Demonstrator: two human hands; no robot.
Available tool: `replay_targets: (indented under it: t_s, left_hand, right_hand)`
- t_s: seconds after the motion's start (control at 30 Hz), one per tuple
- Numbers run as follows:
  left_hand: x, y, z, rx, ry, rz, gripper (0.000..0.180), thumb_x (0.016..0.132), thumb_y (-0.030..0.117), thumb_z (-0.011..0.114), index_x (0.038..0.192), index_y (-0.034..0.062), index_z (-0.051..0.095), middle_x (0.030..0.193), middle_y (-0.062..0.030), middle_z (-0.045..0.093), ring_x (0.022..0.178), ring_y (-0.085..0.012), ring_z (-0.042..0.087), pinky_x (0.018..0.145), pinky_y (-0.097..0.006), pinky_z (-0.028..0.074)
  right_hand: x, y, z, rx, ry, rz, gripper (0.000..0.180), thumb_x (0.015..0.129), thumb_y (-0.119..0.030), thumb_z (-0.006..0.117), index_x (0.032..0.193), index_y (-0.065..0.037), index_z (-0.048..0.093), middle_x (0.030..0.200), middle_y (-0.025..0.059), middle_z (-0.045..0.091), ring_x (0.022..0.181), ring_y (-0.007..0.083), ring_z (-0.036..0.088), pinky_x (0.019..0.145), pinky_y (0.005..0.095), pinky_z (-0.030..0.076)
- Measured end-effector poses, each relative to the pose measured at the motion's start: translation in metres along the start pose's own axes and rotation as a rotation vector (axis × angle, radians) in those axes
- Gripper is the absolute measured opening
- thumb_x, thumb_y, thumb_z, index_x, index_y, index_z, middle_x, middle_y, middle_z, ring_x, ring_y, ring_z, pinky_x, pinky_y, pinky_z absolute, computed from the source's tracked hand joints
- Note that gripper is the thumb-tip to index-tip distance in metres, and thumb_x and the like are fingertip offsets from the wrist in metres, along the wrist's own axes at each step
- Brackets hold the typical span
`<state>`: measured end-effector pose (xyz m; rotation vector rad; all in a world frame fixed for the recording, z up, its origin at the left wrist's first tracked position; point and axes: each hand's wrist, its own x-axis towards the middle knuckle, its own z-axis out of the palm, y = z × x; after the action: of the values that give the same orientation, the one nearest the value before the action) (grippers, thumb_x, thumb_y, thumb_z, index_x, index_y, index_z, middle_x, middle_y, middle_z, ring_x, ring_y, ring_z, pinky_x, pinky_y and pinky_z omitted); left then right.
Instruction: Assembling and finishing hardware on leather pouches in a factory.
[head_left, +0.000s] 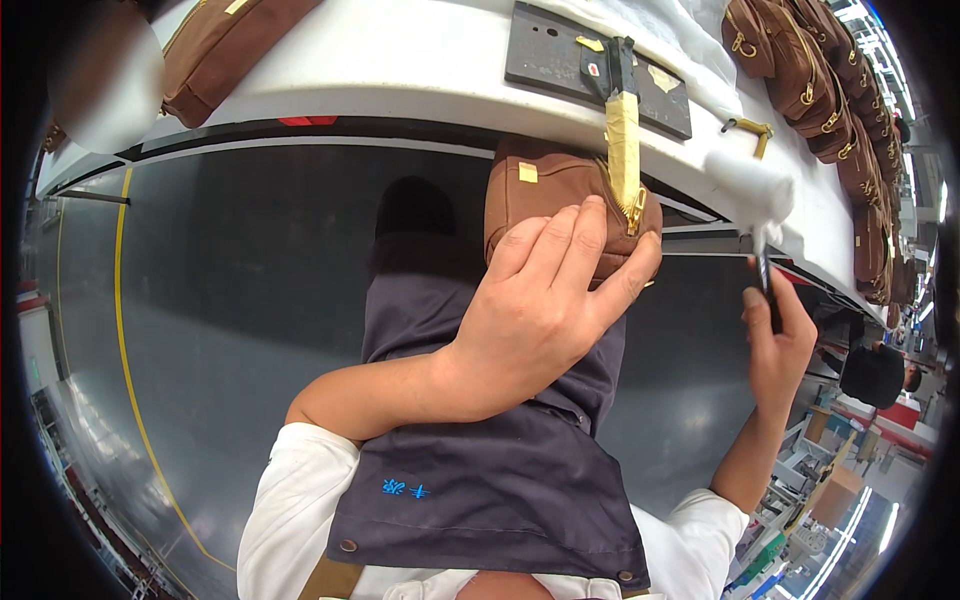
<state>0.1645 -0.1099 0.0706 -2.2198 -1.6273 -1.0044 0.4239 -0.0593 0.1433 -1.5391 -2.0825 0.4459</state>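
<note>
My left hand (540,310) lies over a brown fabric bag (560,190), gripping it with the fingers across its near side and the thumb by a gold zipper pull (637,210). The bag sits against the table's front edge, and a small yellow sticker (527,172) is on it. A bar wrapped in yellow tape (622,150) reaches from a dark metal plate (540,50) to the bag's zipper opening. To the right, my right hand (780,340) is closed round the black handle of a white-headed mallet (755,190), raised apart from the bag; its head is blurred.
The white table (400,60) runs across the top. Several brown zippered bags (800,80) line its right side, and another brown bag (230,60) lies at the far left. A brass-coloured bracket (760,135) is near the mallet. A person in black (872,378) is at far right.
</note>
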Motion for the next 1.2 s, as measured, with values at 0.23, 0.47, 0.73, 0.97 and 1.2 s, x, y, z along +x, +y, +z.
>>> replay_targets:
  t_s: [0.23, 0.47, 0.73, 0.97, 1.2]
  left_hand:
    - [-0.001, -0.002, -0.001, -0.034, -0.012, 0.0, 0.048, 0.082, 0.02, 0.062, 0.13, 0.0182, 0.065, 0.118, -0.0176, 0.064, 0.101, -0.0252, 0.065, 0.09, -0.037, 0.047]
    - [-0.002, -0.001, -0.002, -0.062, -0.023, -0.013, 0.05, 0.082, 0.018, 0.062, 0.131, 0.0187, 0.065, 0.119, -0.0173, 0.064, 0.103, -0.0254, 0.064, 0.092, -0.037, 0.046]
    - [-0.002, -0.002, -0.001, -0.058, -0.036, -0.014, 0.05, 0.081, 0.017, 0.062, 0.131, 0.019, 0.066, 0.12, -0.0172, 0.064, 0.104, -0.0255, 0.065, 0.092, -0.037, 0.046]
    - [-0.001, -0.001, -0.002, -0.057, -0.031, -0.03, 0.048, 0.083, 0.016, 0.062, 0.131, 0.0212, 0.067, 0.123, -0.0162, 0.063, 0.106, -0.0253, 0.064, 0.093, -0.037, 0.046]
    - [-0.006, 0.005, -0.001, -0.054, -0.024, -0.034, 0.05, 0.084, 0.016, 0.063, 0.133, 0.0197, 0.065, 0.126, -0.0176, 0.061, 0.112, -0.0269, 0.062, 0.095, -0.037, 0.045]
  right_hand:
    - [0.049, 0.097, -0.023, 0.064, 0.096, 0.318, 0.04, 0.094, -0.011, 0.064, 0.133, -0.003, 0.062, 0.074, -0.0037, 0.047, 0.061, 0.0048, 0.042, 0.053, 0.0226, 0.035]
    - [0.106, 0.168, -0.049, -0.358, 0.106, 0.043, 0.032, 0.092, -0.011, 0.065, 0.124, -0.004, 0.067, 0.086, 0.0048, 0.061, 0.071, 0.0152, 0.055, 0.067, 0.0307, 0.046]
    - [0.097, 0.033, 0.004, -0.08, 0.113, -0.144, 0.024, 0.1, -0.02, 0.059, 0.104, -0.001, 0.072, 0.098, 0.0113, 0.069, 0.092, 0.0255, 0.064, 0.086, 0.0354, 0.048]
    - [0.065, -0.03, 0.069, 0.282, -0.467, -0.043, 0.033, 0.101, -0.031, 0.06, 0.115, -0.001, 0.063, 0.085, 0.0083, 0.063, 0.084, 0.015, 0.058, 0.077, 0.0302, 0.047]
    - [0.047, -0.041, 0.08, 1.008, -0.526, 0.379, 0.04, 0.101, -0.023, 0.06, 0.132, -0.002, 0.046, 0.1, 0.003, 0.061, 0.087, 0.0077, 0.056, 0.079, 0.024, 0.045]
